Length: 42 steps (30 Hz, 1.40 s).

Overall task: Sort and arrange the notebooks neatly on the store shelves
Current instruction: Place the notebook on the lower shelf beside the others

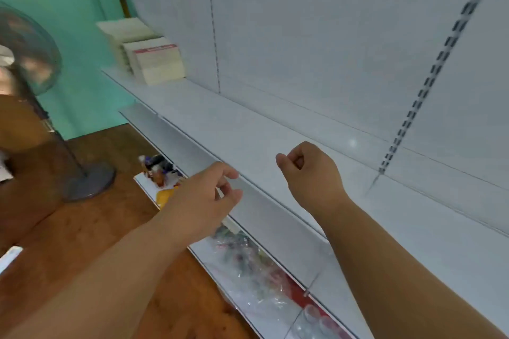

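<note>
Here both bare forearms are reaching forward toward the white shelf (248, 129). The right hand (308, 173) is hovering over its surface, fingers curled into a loose fist and holding nothing. The left hand (201, 198) is hanging at the shelf's front edge, fingers loosely bent, gripping nothing. The notebooks (146, 52) are sitting stacked at the shelf's far left end, well apart from both hands.
</note>
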Available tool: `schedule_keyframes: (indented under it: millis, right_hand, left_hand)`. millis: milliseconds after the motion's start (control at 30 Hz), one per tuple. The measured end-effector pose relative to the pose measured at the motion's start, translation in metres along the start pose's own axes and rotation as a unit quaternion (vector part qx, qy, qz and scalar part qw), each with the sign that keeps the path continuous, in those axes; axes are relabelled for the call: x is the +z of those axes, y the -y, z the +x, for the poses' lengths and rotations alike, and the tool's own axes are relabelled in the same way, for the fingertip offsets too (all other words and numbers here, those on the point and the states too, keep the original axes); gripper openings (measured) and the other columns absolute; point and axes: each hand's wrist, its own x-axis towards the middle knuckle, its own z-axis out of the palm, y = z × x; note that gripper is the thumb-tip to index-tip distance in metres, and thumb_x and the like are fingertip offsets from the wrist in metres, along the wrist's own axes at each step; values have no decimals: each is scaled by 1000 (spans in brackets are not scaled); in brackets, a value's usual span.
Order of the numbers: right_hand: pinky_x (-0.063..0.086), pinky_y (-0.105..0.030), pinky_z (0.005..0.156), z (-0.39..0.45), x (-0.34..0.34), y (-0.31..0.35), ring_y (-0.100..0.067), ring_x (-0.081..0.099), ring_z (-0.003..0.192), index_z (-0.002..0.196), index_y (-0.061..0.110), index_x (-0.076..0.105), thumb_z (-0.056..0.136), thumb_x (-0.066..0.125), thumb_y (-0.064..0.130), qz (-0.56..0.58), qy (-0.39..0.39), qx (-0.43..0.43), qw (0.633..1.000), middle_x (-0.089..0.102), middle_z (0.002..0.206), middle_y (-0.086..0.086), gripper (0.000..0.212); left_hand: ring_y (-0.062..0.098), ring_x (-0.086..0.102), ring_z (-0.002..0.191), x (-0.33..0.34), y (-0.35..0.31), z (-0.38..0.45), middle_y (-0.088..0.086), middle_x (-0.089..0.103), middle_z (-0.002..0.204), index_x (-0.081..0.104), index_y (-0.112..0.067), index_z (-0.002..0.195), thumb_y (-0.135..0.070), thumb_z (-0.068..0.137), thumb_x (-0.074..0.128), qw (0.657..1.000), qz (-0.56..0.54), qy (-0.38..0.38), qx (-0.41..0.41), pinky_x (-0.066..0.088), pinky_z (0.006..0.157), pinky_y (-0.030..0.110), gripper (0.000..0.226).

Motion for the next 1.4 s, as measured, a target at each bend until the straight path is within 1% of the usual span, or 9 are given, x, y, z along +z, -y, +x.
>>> schedule_keyframes:
  millis: [133, 233, 433, 633, 833, 1033, 1167, 1267, 1400]
  right_hand:
    - [50, -32, 65, 49, 86, 68, -22, 67, 76, 86, 19, 56, 96, 60, 40, 21, 63, -23, 998, 62, 76, 3, 23]
    - [46, -28, 61, 93, 131, 94, -20, 66, 74, 85, 20, 56, 96, 60, 40, 9, 75, -41, 996, 61, 74, 4, 23]
    - [50, -34, 70, 214, 225, 116, -20, 69, 80, 83, 20, 57, 95, 60, 43, 23, 113, -51, 992, 61, 74, 5, 27]
    - [37, -22, 60, 329, 298, 185, -6, 52, 68, 84, 21, 57, 97, 57, 47, -19, 171, -96, 980, 56, 74, 8, 28]
    - [51, -32, 71, 413, 402, 233, -18, 67, 80, 87, 17, 60, 94, 55, 58, -17, 187, -76, 979, 69, 85, -1, 41]
    - [48, -32, 60, 493, 482, 274, -15, 63, 59, 88, 7, 66, 89, 53, 70, 79, 111, 79, 988, 71, 80, -4, 64]
    - [44, -28, 56, 541, 491, 297, -13, 54, 45, 72, 4, 68, 88, 48, 74, 54, 30, 158, 985, 67, 60, -5, 74]
    - [46, -30, 58, 580, 499, 312, -17, 58, 50, 69, 5, 67, 86, 40, 81, -2, -5, 178, 984, 67, 60, -6, 83]
    - [57, -40, 80, 636, 526, 323, -22, 68, 73, 76, 15, 62, 82, 31, 89, -100, 1, 172, 980, 70, 76, -5, 80]
  left_hand:
    - [1, 56, 73, -84, 60, 29, -13, 59, 81, 53, -38, 103, -39, 95, 56, 993, 24, -108, -28, 46, 60, 22, 9]
    - [-5, 55, 76, -119, 96, 62, -15, 59, 82, 51, -39, 106, -40, 96, 54, 989, 67, -124, -33, 39, 53, 11, 10]
    - [1, 53, 79, -159, 173, 167, -10, 59, 79, 55, -32, 111, -34, 97, 54, 978, 91, -181, -44, 43, 57, 18, 15]
    - [1, 54, 79, -242, 231, 263, -13, 58, 85, 56, -32, 114, -34, 97, 53, 967, 152, -192, -65, 40, 60, 10, 17]
    - [-1, 54, 80, -301, 330, 344, -15, 57, 91, 53, -35, 120, -41, 97, 51, 969, 156, -165, -96, 41, 64, 10, 23]
    - [6, 53, 79, -382, 404, 455, -13, 55, 98, 52, -30, 123, -45, 95, 47, 964, 156, -213, 33, 45, 73, 22, 32]
    - [7, 50, 79, -426, 415, 523, -13, 52, 103, 51, -28, 126, -48, 96, 43, 964, 180, -170, 101, 42, 74, 23, 37]
    - [5, 49, 79, -438, 423, 571, -17, 51, 102, 51, -31, 124, -48, 97, 43, 968, 179, -143, 107, 38, 72, 19, 33]
    - [1, 51, 78, -436, 437, 618, -18, 53, 102, 53, -33, 120, -46, 97, 46, 972, 150, -137, 120, 34, 64, 11, 28]
